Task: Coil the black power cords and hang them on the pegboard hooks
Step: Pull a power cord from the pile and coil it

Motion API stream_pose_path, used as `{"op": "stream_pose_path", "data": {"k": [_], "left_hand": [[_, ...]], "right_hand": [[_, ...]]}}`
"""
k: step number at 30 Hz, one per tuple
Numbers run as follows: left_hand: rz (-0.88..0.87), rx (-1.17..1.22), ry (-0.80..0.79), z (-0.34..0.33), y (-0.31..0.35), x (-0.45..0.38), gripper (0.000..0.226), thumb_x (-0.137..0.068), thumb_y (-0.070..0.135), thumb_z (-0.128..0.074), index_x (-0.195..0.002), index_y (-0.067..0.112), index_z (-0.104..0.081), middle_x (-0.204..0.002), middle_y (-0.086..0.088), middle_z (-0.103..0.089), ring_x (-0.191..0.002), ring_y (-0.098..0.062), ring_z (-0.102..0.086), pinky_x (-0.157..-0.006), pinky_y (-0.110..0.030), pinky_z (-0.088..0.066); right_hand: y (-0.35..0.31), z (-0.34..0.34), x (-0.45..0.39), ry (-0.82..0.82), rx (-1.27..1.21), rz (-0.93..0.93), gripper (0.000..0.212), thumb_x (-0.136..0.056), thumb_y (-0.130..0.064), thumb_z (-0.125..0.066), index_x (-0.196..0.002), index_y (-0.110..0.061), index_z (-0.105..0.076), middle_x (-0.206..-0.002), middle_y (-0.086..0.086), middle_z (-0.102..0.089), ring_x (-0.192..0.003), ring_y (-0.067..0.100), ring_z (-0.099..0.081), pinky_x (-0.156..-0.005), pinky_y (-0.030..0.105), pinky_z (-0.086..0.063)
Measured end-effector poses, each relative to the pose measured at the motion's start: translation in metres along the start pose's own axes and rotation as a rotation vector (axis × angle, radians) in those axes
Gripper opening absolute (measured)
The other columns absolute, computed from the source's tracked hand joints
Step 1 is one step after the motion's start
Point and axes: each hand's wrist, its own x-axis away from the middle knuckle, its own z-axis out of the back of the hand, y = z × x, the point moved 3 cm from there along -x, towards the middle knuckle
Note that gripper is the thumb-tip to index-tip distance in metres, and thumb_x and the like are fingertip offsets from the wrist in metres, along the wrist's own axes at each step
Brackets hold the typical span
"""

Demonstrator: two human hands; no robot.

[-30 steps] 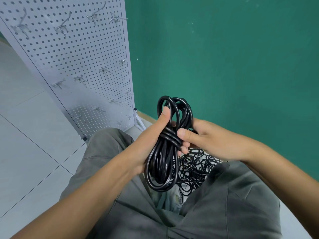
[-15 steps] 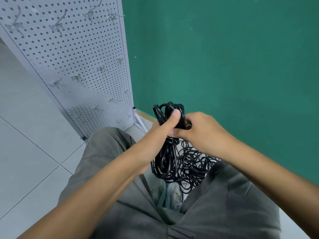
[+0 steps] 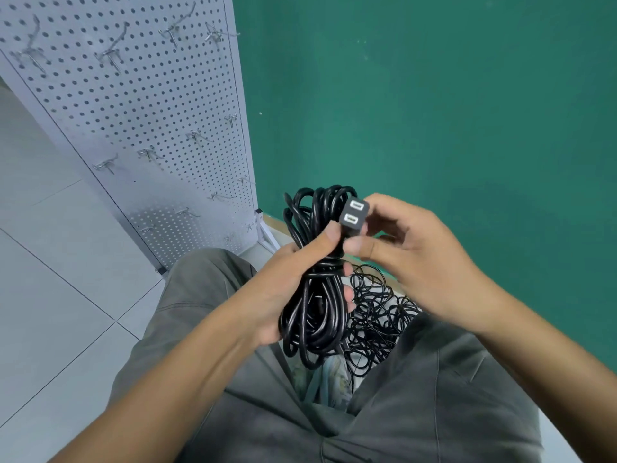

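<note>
Centre frame — left hand (image 3: 283,289) clenched round the coiled black cord (image 3: 314,315), right hand (image 3: 414,259) pinching its plug (image 3: 353,217) at the coil's top — pegboard (image 3: 140,121) upper left.

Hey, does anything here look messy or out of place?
Yes. A tangled heap of thin black cords lies loose on the floor behind the coiled cord held in the left hand. The pegboard hooks are all bare.
</note>
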Motion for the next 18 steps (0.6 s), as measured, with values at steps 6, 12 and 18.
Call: {"op": "stream_pose_path", "data": {"k": [6,12,18], "left_hand": [[-0.015,0.139,-0.073,-0.008,-0.001,0.019,0.056,-0.087,0.046,-0.071,-0.122,0.003,-0.062,-0.08,-0.003,-0.06,-0.061,-0.019,-0.06,-0.067,-0.036,-0.056],[-0.101,0.169,-0.027,-0.019,0.004,0.03,0.035,-0.09,0.041,-0.066,-0.105,0.01,-0.06,-0.079,-0.006,-0.061,-0.057,-0.02,-0.059,-0.063,-0.035,-0.055],[-0.083,0.059,0.061,-0.03,0.008,0.038,0.045,-0.09,0.043,-0.057,-0.097,0.0,-0.068,-0.072,-0.011,-0.068,-0.056,-0.025,-0.062,-0.054,-0.03,-0.055]], "right_hand": [[0.003,-0.004,0.012,0.272,-0.305,0.02,0.017,-0.088,-0.017,-0.062,-0.092,-0.001,-0.062,-0.077,0.01,-0.069,-0.075,0.02,-0.07,-0.071,0.025,-0.057],[-0.011,0.006,0.018,0.429,-0.466,0.093,0.027,-0.081,-0.028,-0.064,-0.088,-0.003,-0.06,-0.068,0.0,-0.062,-0.07,0.019,-0.063,-0.08,0.033,-0.056],[-0.021,0.004,0.026,0.55,-0.421,0.106,0.029,-0.082,-0.02,-0.065,-0.109,-0.017,-0.054,-0.064,0.006,-0.065,-0.064,0.02,-0.064,-0.08,0.031,-0.055]]}}
